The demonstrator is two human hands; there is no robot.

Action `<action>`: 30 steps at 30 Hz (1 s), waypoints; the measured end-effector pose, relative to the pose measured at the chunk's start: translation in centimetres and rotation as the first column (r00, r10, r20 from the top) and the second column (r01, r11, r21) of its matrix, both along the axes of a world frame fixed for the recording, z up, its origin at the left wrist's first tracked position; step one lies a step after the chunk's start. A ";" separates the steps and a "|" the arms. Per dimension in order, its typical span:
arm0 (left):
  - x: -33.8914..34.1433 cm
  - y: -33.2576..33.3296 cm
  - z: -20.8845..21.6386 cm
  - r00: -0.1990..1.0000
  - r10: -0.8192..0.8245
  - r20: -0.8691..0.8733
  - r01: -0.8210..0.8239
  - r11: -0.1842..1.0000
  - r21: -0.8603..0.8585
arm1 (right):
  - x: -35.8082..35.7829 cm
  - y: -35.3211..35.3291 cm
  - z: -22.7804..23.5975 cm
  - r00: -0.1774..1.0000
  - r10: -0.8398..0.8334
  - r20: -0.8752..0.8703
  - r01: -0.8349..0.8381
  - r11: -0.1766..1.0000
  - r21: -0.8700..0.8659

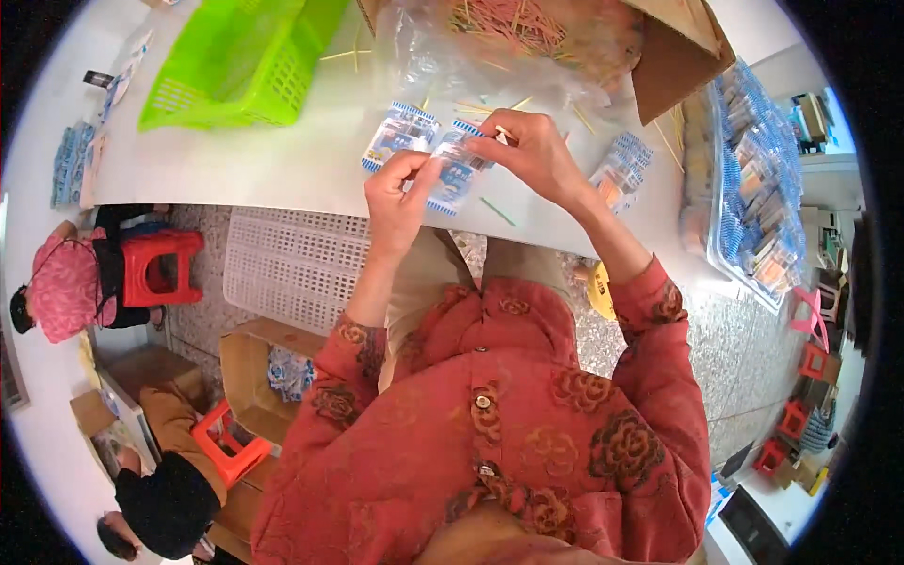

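A small blue-and-white packet is held up over the front edge of the white table. My left hand is closed, pinching the packet's left side between thumb and fingers. At its upper right, my right hand is closed too, with the thumb against the packet. A short pale stick end shows between the right fingers; the rest of it is hidden. Just behind the left hand lies a flat blue-and-white packet. Another packet rests on the table beyond my right wrist. Near the edge lies a thin green stick.
Thin coloured sticks fill a plastic-lined cardboard box at the back. A green basket stands back left. On the right, a tray holds many packets. A white perforated crate is below the table; two people sit on the left.
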State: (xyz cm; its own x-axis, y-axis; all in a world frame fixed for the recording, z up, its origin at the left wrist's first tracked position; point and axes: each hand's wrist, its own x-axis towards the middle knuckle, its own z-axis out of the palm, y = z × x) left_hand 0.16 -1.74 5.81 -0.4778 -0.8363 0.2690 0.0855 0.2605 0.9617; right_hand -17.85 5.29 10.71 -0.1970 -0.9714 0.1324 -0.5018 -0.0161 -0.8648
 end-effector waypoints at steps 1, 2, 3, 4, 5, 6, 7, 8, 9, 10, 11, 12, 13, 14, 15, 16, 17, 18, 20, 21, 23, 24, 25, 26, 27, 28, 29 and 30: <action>0.0 0.1 0.2 1.000 -0.020 0.025 0.020 0.999 -0.028 | 0.0 0.2 0.3 1.000 0.000 0.000 0.000 1.000 0.000; 0.0 0.1 0.5 0.999 -0.020 0.025 0.021 0.999 -0.026 | 0.0 0.4 0.6 0.999 -0.002 -0.051 0.001 1.000 -0.014; 0.0 0.1 0.8 0.994 -0.036 0.107 0.047 0.994 -0.101 | 0.0 0.5 0.9 0.995 -0.004 -0.102 0.001 1.000 -0.028; 0.0 0.2 1.0 0.981 -0.046 0.189 0.079 0.982 -0.173 | 0.0 0.6 1.1 0.995 -0.004 -0.101 0.002 1.000 -0.027; -0.1 0.3 1.4 0.981 -0.047 0.189 0.080 0.982 -0.173 | 0.0 0.8 1.5 0.991 0.019 -0.131 -0.024 0.999 -0.038; -0.2 0.4 1.7 0.974 -0.029 0.223 0.086 0.964 -0.250 | 0.1 0.9 1.7 0.986 0.042 -0.162 -0.050 0.998 -0.048; -0.2 0.6 1.8 0.967 -0.008 0.255 0.094 0.941 -0.325 | 0.1 1.0 1.7 0.986 0.041 -0.161 -0.049 0.998 -0.048; -0.3 0.7 1.8 0.967 -0.010 0.254 0.095 0.941 -0.324 | 0.1 1.0 1.7 0.981 0.039 -0.188 -0.053 0.996 -0.067; -0.5 0.8 1.7 0.966 0.016 0.257 0.085 0.922 -0.377 | 0.1 1.1 1.6 0.976 0.037 -0.215 -0.056 0.995 -0.086; -0.6 0.9 1.7 0.965 0.043 0.259 0.074 0.900 -0.429 | 0.1 1.1 1.5 0.976 0.035 -0.215 -0.054 0.995 -0.085; -0.6 1.0 1.6 0.965 0.043 0.259 0.074 0.900 -0.429 | 0.2 1.1 1.5 0.978 0.042 -0.203 -0.070 0.989 -0.132; -0.6 1.0 1.5 0.968 0.051 0.246 0.053 0.916 -0.398 | 0.3 1.1 1.5 0.980 0.049 -0.192 -0.084 0.980 -0.179; -0.6 1.1 1.4 0.970 0.060 0.234 0.031 0.930 -0.366 | 0.3 1.2 1.7 0.980 0.049 -0.192 -0.084 0.980 -0.179; -0.5 1.0 1.0 0.970 0.061 0.234 0.030 0.930 -0.366 | 0.4 1.2 2.0 0.982 0.049 -0.184 -0.082 0.980 -0.181; -0.3 1.0 0.6 0.979 0.000 0.203 0.042 0.978 -0.203 | 0.5 1.3 2.4 0.983 0.048 -0.176 -0.081 0.980 -0.183; -0.1 0.9 0.4 0.985 -0.055 0.162 0.061 0.997 -0.035 | 0.6 1.4 2.9 0.983 0.050 -0.177 -0.083 0.980 -0.183; -0.2 1.0 0.6 0.985 -0.055 0.161 0.061 0.998 -0.035 | 0.7 1.5 3.3 0.983 0.015 -0.182 -0.053 0.978 -0.202; -0.3 1.2 1.1 0.989 -0.082 0.122 0.070 0.993 0.095 | 0.9 1.7 3.6 0.982 -0.019 -0.187 -0.023 0.975 -0.220; -0.5 1.4 1.2 0.992 -0.099 0.076 0.080 0.972 0.221 | 0.9 2.2 4.3 0.980 -0.044 -0.197 -0.003 0.973 -0.230; -0.6 1.3 1.0 0.995 -0.094 0.042 0.081 0.966 0.247 | 0.9 2.5 4.7 0.976 -0.069 -0.206 0.018 0.971 -0.240; -0.7 1.3 0.9 0.996 -0.086 0.006 0.081 0.959 0.271 | 0.9 3.0 5.2 0.965 -0.076 -0.252 0.004 0.961 -0.275; -0.8 1.4 1.0 0.996 -0.082 0.030 0.072 0.964 0.255 | 0.9 3.2 5.4 0.951 -0.090 -0.296 -0.006 0.951 -0.309; -0.8 1.5 1.1 0.995 -0.078 0.054 0.063 0.969 0.238 | 1.0 3.3 5.3 0.950 -0.090 -0.298 -0.007 0.951 -0.311; -1.0 1.5 1.2 0.995 -0.087 0.047 0.074 0.970 0.232 | 0.8 3.4 5.3 0.940 -0.064 -0.335 -0.048 0.947 -0.317; -1.1 1.6 1.4 0.991 -0.071 0.115 0.048 0.981 0.189 | 0.6 3.5 5.2 0.927 -0.041 -0.373 -0.088 0.942 -0.322; -1.1 1.8 1.5 0.982 -0.053 0.181 0.027 0.989 0.143 | 0.7 3.7 5.1 0.923 -0.054 -0.380 -0.080 0.941 -0.327; -1.4 1.9 1.3 0.983 -0.072 0.170 0.049 0.989 0.138 | 0.8 3.8 5.0 0.951 0.009 -0.309 -0.094 0.961 -0.260; -1.5 2.0 0.8 0.985 -0.054 0.166 0.033 0.991 0.129 | 0.8 3.8 4.9 0.971 0.064 -0.229 -0.110 0.975 -0.194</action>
